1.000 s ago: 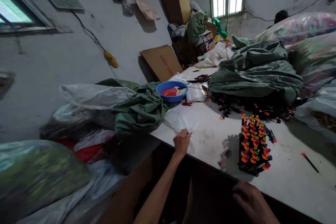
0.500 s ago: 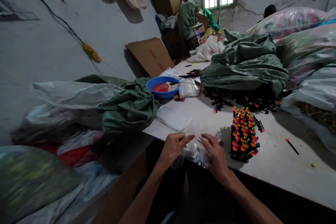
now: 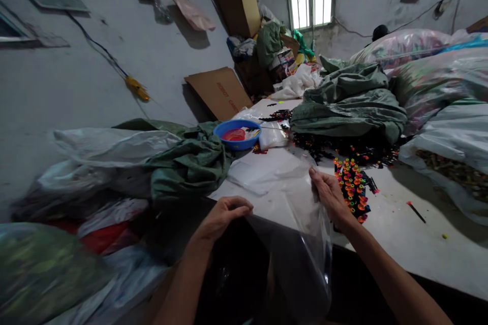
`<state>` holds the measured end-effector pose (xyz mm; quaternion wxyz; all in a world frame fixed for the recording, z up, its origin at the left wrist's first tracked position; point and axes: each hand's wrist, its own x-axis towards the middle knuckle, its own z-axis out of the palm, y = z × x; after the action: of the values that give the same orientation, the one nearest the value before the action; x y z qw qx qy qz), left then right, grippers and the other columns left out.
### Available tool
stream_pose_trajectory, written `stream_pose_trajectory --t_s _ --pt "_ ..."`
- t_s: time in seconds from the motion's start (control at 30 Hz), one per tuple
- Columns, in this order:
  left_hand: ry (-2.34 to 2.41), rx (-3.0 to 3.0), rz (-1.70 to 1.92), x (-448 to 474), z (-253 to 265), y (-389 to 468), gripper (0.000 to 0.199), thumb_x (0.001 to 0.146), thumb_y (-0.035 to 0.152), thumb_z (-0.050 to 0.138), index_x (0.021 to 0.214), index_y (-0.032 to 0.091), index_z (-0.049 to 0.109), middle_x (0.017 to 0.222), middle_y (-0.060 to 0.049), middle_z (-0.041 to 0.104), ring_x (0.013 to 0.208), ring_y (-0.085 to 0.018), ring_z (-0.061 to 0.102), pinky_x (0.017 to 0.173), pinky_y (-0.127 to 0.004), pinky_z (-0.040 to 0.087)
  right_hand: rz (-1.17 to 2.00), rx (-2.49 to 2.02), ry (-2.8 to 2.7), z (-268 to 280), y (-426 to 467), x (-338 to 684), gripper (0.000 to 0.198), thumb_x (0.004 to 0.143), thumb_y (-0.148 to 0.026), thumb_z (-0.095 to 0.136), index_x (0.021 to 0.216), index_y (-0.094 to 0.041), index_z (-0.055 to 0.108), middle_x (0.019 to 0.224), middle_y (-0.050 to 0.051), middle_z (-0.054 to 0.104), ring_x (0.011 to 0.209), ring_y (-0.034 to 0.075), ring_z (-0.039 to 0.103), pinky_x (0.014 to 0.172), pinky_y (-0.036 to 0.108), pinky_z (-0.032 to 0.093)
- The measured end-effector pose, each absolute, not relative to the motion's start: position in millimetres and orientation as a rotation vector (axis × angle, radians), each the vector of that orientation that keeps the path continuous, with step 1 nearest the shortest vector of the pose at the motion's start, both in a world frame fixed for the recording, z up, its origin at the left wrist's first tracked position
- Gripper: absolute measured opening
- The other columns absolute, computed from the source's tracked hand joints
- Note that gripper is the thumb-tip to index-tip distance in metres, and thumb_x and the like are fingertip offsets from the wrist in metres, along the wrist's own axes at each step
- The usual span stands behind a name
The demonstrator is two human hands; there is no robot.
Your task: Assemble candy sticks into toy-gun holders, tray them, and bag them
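Note:
A large clear plastic bag [image 3: 303, 249] hangs spread between my hands at the table's front edge, its lower part dangling below the tabletop. My left hand [image 3: 224, 217] pinches one side of it between thumb and fingers. Higher up, my right hand [image 3: 331, 195] grips the opposite side. Just beyond my right hand stand rows of black sticks with orange, yellow and pink tips [image 3: 347, 180], partly hidden by that hand. Flat clear plastic bags [image 3: 247, 175] lie on the white table behind the stretched one.
A blue basin [image 3: 238, 143] with a red basket stands farther back. Green cloth [image 3: 346, 111] covers a heap of black sticks [image 3: 324, 147]. One loose stick [image 3: 416, 212] lies at right. Bulging sacks [image 3: 446, 71] line the right, cloth bundles [image 3: 190, 167] the left.
My hands have moved apart, the left toward the left and the right up and to the right. The plastic bag, bunched between them before, is now stretched open wide.

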<state>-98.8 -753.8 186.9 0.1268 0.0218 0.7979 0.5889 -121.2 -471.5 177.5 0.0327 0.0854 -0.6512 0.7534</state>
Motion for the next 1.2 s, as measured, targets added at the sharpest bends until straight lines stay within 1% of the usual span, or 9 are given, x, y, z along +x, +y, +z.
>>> stream_pose_trajectory --t_s 0.13,0.37,0.5,0.6,0.77,0.9,0.97,1.07,1.2 --pt "2.196 0.026 1.95 -85 167 -739 0.021 0.066 0.034 0.072 0.074 0.014 0.069 0.068 -0.005 0.066 0.062 -0.013 0.056 0.061 -0.024 0.043 2.371 0.216 -1.926 177 -469 -126 0.053 0.081 -0.063 0.048 0.053 -0.02 0.034 0.047 -0.006 0.029 0.042 0.006 0.027 0.04 0.019 0.024" --pt "2.215 0.009 2.265 -80 168 -719 0.042 0.062 0.043 0.075 0.051 0.014 0.047 0.047 0.005 0.043 0.044 -0.005 0.036 0.045 -0.019 0.027 2.202 0.24 -2.073 173 -460 -134 0.051 0.087 -0.06 0.039 0.056 -0.02 0.033 0.05 -0.005 0.029 0.044 0.007 0.027 0.042 0.02 0.024" --pt "2.248 -0.036 2.402 -80 170 -707 0.046 0.062 0.044 0.076 0.052 0.016 0.041 0.048 0.007 0.038 0.044 -0.004 0.032 0.044 -0.019 0.023 1.575 0.194 -2.228 172 -466 -130 0.039 0.085 -0.056 0.047 0.081 -0.018 0.053 0.077 0.005 0.054 0.066 0.016 0.05 0.058 0.027 0.041" --pt "2.349 -0.041 2.461 -80 170 -686 0.045 0.065 0.041 0.075 0.053 0.016 0.04 0.048 0.007 0.038 0.046 -0.004 0.032 0.046 -0.019 0.025 1.279 0.265 -2.29 177 -481 -112 0.041 0.081 -0.05 0.057 0.103 -0.016 0.056 0.1 0.012 0.058 0.086 0.023 0.055 0.071 0.032 0.044" --pt "2.241 0.04 2.416 -86 167 -649 0.047 0.063 0.049 0.075 0.053 0.016 0.042 0.049 0.005 0.043 0.047 -0.006 0.037 0.048 -0.021 0.031 1.871 0.741 -2.529 180 -505 -85 0.031 0.071 -0.046 0.068 0.072 -0.018 0.054 0.064 -0.002 0.055 0.056 0.011 0.048 0.05 0.021 0.034" --pt "2.096 0.117 2.435 -94 171 -645 0.05 0.061 0.05 0.075 0.05 0.017 0.038 0.046 0.006 0.042 0.045 -0.007 0.039 0.049 -0.022 0.035 2.272 0.676 -2.369 178 -490 -94 0.031 0.078 -0.039 0.055 0.058 -0.018 0.046 0.053 -0.003 0.047 0.049 0.009 0.042 0.049 0.02 0.033" --pt "2.098 0.095 2.407 -92 179 -643 0.045 0.061 0.04 0.077 0.05 0.016 0.04 0.055 0.002 0.054 0.054 -0.01 0.051 0.059 -0.025 0.043 2.092 0.522 -2.405 177 -478 -102 0.019 0.075 -0.03 0.054 0.062 -0.018 0.048 0.054 -0.003 0.049 0.049 0.009 0.044 0.049 0.021 0.032" --pt "2.039 0.11 2.395 -79 193 -625 0.04 0.061 0.03 0.076 0.052 0.016 0.04 0.073 -0.004 0.065 0.07 -0.017 0.061 0.07 -0.03 0.048 1.506 0.478 -2.524 176 -467 -118 0.01 0.068 -0.019 0.058 0.076 -0.019 0.053 0.06 -0.002 0.053 0.055 0.012 0.046 0.053 0.022 0.028" --pt "1.832 0.391 2.308 -66 204 -594 0.043 0.069 0.037 0.07 0.054 0.019 0.033 0.057 0.0 0.055 0.053 -0.013 0.054 0.054 -0.026 0.045 1.207 0.374 -2.537 184 -443 -167 0.003 0.075 -0.019 0.053 0.074 -0.019 0.056 0.061 -0.001 0.054 0.058 0.012 0.046 0.055 0.023 0.026"
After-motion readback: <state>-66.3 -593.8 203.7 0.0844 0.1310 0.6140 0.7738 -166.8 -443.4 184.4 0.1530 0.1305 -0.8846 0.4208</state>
